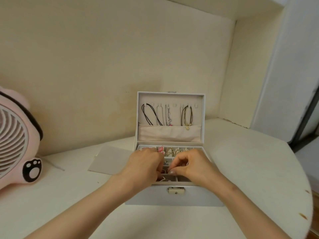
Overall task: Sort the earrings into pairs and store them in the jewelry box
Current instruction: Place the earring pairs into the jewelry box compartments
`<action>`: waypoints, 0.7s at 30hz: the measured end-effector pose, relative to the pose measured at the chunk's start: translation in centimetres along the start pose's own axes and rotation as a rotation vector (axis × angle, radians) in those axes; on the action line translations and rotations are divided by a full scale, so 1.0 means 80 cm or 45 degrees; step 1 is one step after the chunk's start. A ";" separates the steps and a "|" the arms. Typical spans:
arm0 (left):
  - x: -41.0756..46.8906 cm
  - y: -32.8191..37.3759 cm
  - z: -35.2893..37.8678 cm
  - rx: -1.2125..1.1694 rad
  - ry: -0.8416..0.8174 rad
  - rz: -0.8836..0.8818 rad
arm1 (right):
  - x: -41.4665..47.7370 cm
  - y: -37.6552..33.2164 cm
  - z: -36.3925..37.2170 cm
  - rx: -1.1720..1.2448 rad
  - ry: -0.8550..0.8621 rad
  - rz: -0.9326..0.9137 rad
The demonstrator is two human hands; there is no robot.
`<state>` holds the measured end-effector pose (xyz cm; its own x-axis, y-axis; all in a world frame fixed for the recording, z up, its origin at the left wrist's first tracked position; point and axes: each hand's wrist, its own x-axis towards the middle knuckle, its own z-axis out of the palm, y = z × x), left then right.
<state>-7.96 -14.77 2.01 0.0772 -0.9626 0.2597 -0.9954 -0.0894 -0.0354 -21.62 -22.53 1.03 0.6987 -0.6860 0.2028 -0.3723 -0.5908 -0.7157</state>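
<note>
Head view showed the jewelry box [172,197] in the middle of the white tabletop [69,207], its lid standing open at 12 o'clock with necklaces [151,114] hanging inside it. Both hands were down in the upper tray. The left hand [143,164] reached in from 8 o'clock with its fingers bent down among the compartments; what they held, if anything, was hidden. The right hand [191,166] came from 4 o'clock with its fingers drawn narrow, thumb against forefinger as in a pinch, but whether an earring was between them was too small to tell. Gold earrings [170,151] and a pink piece [160,150] lay in the back row of the tray, just at 12 o'clock of the knuckles.

I judged that the step in hand was picking or matching small pieces inside the tray. The next move would call for a fine, sure pinch and for setting each pair into one compartment without catching its neighbours.

A grey card [110,159] lay at 9 o'clock, touching the box, and a pink fan [15,144] stood further at 9 o'clock. No writing or brand could be read; the fan showed only a paw print, and the clasp [176,190] was plain.
</note>
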 end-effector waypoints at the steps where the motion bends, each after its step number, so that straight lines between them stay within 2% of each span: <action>1: 0.000 -0.002 0.000 -0.033 -0.005 -0.006 | 0.000 -0.001 0.001 -0.029 -0.010 0.002; 8: -0.009 -0.017 -0.004 -0.224 0.065 -0.056 | 0.000 -0.005 -0.004 -0.198 0.044 -0.015; 13: -0.009 -0.011 -0.009 -0.285 0.093 -0.029 | -0.003 -0.021 -0.006 -0.557 -0.130 -0.032; 18: -0.009 -0.004 -0.003 -0.232 0.037 0.027 | -0.002 -0.032 0.006 -0.837 -0.145 -0.046; 21: -0.006 -0.003 0.004 -0.145 -0.004 0.005 | 0.002 -0.034 0.009 -0.899 -0.165 -0.044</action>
<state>-7.73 -14.36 1.62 0.0732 -0.9636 0.2571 -0.9957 -0.0561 0.0734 -20.06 -20.73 2.53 0.7679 -0.6319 0.1050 -0.6243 -0.7750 -0.0980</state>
